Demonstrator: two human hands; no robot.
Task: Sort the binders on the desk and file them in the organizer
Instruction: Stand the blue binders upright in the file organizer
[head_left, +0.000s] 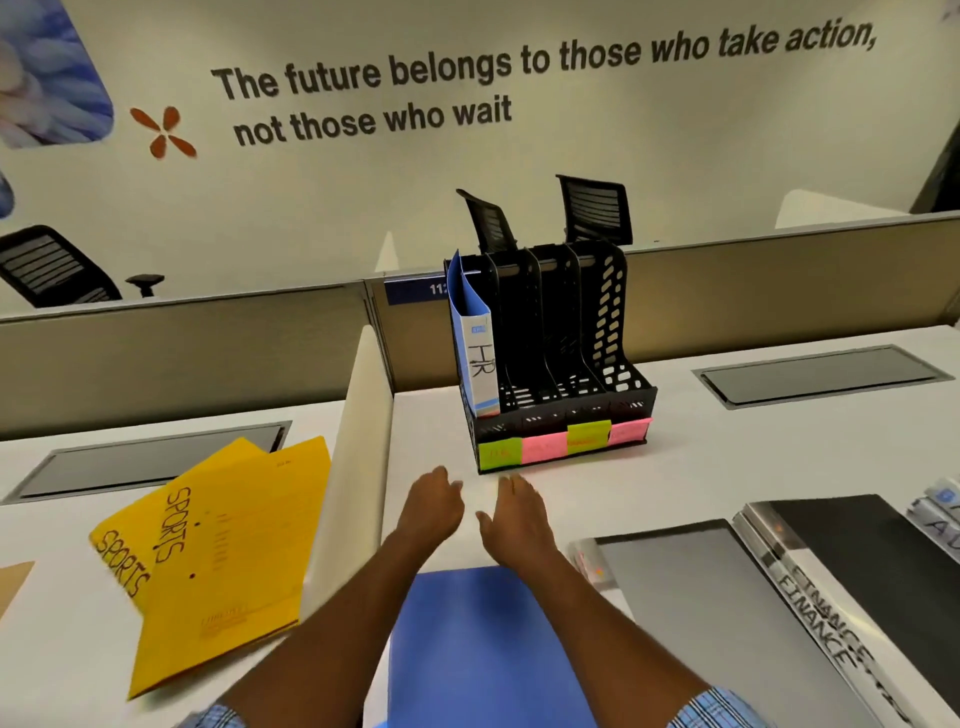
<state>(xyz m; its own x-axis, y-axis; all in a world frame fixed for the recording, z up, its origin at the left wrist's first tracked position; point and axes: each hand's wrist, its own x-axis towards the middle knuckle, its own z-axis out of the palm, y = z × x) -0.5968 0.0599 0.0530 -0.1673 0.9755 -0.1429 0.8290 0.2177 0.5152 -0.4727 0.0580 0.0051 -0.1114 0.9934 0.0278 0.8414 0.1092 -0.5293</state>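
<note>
A black slotted organizer (613, 364) stands at the back of the white desk, with green and pink sticky labels along its front. A blue binder marked HR (475, 353) stands in its leftmost slot; the other slots hold nothing. My left hand (434, 506) and right hand (514, 512) hover side by side just in front of the organizer, fingers relaxed, holding nothing. A blue folder (483, 649) lies flat under my forearms. Yellow folders marked SPORTS (223, 561) lie on the left. Grey and black binders marked FINANCE (779, 597) lie on the right.
A low white divider (358, 441) separates the yellow folders from my desk. Another binder (940, 514) shows at the right edge. Grey cable hatches (821, 374) are set into the desks. Office chairs stand behind the beige partition.
</note>
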